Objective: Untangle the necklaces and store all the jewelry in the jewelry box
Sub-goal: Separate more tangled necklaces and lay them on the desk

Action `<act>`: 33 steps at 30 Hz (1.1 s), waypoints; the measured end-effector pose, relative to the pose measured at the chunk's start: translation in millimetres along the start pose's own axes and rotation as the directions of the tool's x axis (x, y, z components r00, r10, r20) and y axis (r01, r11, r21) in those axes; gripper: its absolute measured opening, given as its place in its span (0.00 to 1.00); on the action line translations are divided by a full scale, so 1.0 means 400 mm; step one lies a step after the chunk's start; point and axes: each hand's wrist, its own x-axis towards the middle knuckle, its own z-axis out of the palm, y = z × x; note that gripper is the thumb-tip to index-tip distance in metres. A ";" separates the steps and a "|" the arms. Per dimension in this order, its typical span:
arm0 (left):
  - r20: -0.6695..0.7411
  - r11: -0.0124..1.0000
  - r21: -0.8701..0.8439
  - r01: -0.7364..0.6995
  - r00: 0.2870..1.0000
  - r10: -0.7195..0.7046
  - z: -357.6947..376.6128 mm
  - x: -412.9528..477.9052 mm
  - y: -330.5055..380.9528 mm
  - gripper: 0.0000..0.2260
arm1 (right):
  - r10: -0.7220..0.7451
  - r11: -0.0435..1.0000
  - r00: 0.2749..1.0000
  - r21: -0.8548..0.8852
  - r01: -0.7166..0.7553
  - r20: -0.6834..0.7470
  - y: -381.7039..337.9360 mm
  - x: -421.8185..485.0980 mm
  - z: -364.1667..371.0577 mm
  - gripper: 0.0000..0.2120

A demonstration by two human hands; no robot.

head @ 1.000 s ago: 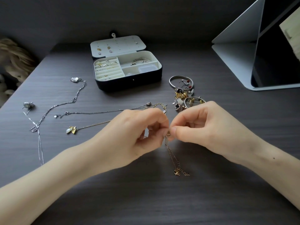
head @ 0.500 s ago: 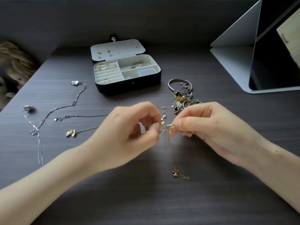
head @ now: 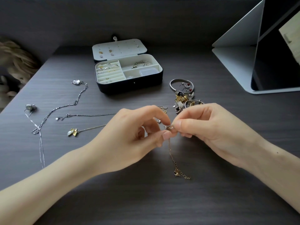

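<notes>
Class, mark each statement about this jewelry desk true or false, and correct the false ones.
1. The jewelry box stands open. True.
2. The left hand and right hand both pinch a small charm. True.
3. The gold chain lies inside the box. False: it hangs from the pinched charm down onto the table.
4. The pile of bracelets lies to the left of the box. False: it lies to its right, nearer the person.
5. A gold leaf pendant lies on the table. True.
</notes>
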 end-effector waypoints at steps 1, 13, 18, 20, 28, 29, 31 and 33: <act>-0.003 1.000 -0.010 0.008 1.000 -0.008 0.001 0.000 0.000 0.08 | 0.001 1.000 1.000 -0.006 -0.001 0.003 -0.001 -0.001 0.001 0.12; -0.026 0.953 0.271 -0.133 0.989 0.145 0.006 -0.002 -0.010 0.05 | 0.015 0.999 1.000 -0.047 -0.015 -0.013 0.003 0.000 0.005 0.06; -0.003 0.928 0.323 -0.188 0.980 0.199 0.006 -0.001 -0.018 0.02 | 0.013 0.999 1.000 -0.041 -0.014 -0.015 0.006 0.003 0.006 0.06; 0.003 0.936 0.301 -0.182 0.982 0.190 0.004 -0.001 -0.017 0.03 | 0.011 0.999 1.000 -0.051 -0.012 -0.012 0.007 0.002 0.006 0.06; 0.008 0.962 0.233 -0.145 0.989 0.147 0.000 -0.001 -0.021 0.04 | 0.012 0.996 1.000 -0.085 -0.014 -0.019 0.010 0.002 0.006 0.05; 0.005 0.962 0.233 -0.139 0.990 0.142 0.000 0.000 -0.022 0.05 | 0.012 0.996 1.000 -0.086 -0.014 -0.020 0.009 0.002 0.006 0.05; 0.000 0.970 0.209 -0.126 0.992 0.129 -0.001 0.001 -0.023 0.06 | 0.011 0.996 1.000 -0.084 -0.013 -0.026 0.007 0.001 0.008 0.05; -0.004 0.976 0.179 -0.124 0.992 0.127 -0.001 0.002 -0.022 0.04 | 0.007 0.996 0.999 -0.090 -0.012 -0.051 0.007 0.001 0.007 0.05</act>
